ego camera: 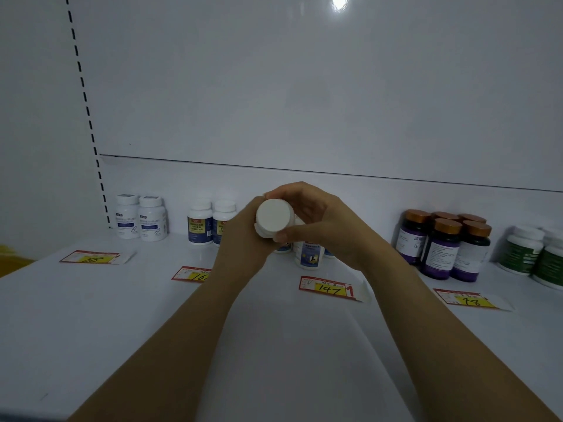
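A white bottle (273, 217) with a round white cap is held above the white shelf (91, 315), its cap tilted toward me. My left hand (243, 239) grips it from the left and below. My right hand (316, 220) wraps over it from the right, thumb against the lower side. Most of the bottle's body is hidden by my hands. Right behind them stand more white bottles with blue labels (307, 254).
Along the back of the shelf stand two white bottles (141, 217), two blue-and-yellow labelled ones (210, 222), several dark purple bottles with copper caps (444, 248) and green-labelled white bottles (536, 254). Red and yellow price tags (329, 287) lie in front of each group.
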{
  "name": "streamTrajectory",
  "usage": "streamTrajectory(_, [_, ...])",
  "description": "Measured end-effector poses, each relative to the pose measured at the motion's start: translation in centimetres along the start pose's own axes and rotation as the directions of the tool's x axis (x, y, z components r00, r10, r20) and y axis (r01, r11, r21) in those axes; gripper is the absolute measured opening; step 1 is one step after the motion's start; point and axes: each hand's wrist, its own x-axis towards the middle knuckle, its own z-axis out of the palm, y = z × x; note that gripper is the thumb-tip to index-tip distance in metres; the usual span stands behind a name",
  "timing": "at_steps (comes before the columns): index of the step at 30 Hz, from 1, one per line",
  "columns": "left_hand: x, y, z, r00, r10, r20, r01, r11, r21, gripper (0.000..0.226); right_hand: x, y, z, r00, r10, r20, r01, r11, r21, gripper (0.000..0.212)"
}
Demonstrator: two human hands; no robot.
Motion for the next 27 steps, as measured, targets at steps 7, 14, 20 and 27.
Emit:
streamTrajectory(7, [0.0, 0.8, -0.3, 0.997, -0.066, 0.031, 0.065, 0.998, 0.008, 0.052, -0.1, -0.2, -0.2, 0.999, -0.009, -0.052, 0.009, 1.000, -0.008, 0.048])
streamTrajectory(14, [0.0, 2.8, -1.0, 0.843, -0.231, 0.486, 0.407, 0.864, -0.296, 0.034, -0.5, -0.3, -1.6, 0.964, 0.122, -0.235, -0.061, 0.966, 0.251, 0.032])
streamTrajectory(20, [-0.2, 3.3, -1.0, 0.652, -0.360, 0.667, 0.697, 0.631, -0.340, 0.048, 0.0, 0.8, -1.4, 0.874, 0.381, -0.302, -0.327, 0.920, 0.214, 0.047])
streamTrajectory(27, [-0.3, 3.3, -1.4, 0.539, -0.418, 0.731, 0.806, 0.508, -0.304, 0.062, 0.1, 1.1, -1.3, 0.803, 0.512, -0.304, -0.462, 0.858, 0.224, 0.053])
